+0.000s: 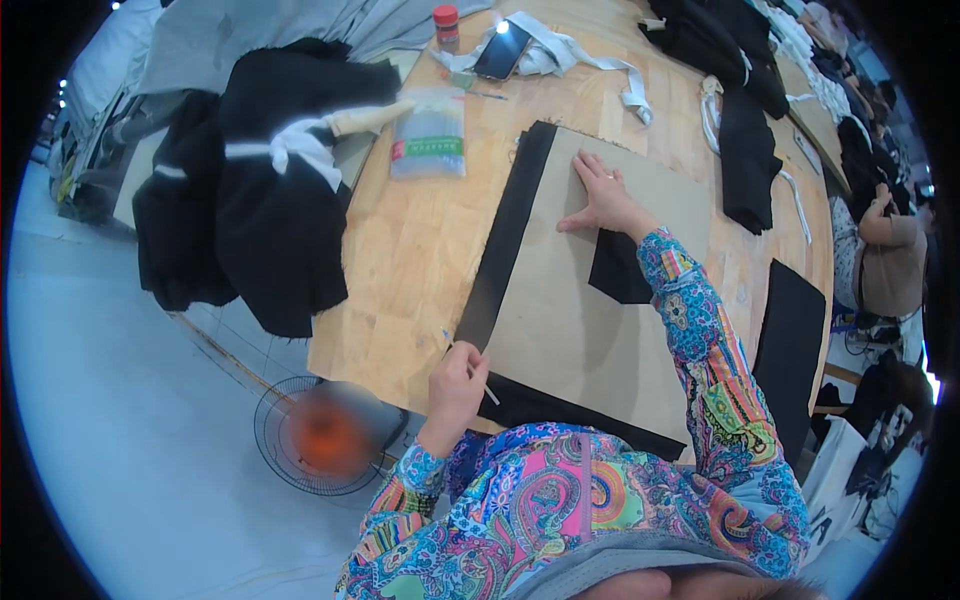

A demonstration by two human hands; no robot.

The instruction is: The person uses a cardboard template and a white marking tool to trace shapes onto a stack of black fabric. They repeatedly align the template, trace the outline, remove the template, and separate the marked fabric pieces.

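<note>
My left hand [458,392] is closed around a thin white pen-like stick [491,394], at the near left corner of a tan cardboard pattern [540,300]. The pattern lies on black fabric [508,235], which shows as a strip along the left and near edges. Palm down, my right hand [603,195] presses on the far part of the pattern with its fingers spread. Beside the right wrist is a black patch [620,268]; whether it is a cut-out or a loose piece, I cannot tell.
Black cloth bundles [275,190] tied with white hang over the table's left side. Further back are a plastic packet [430,140], a red-lidded jar [446,28], a phone [502,50] and white strips. Black pieces [790,340] lie right. A fan [325,435] stands lower left; people work far right.
</note>
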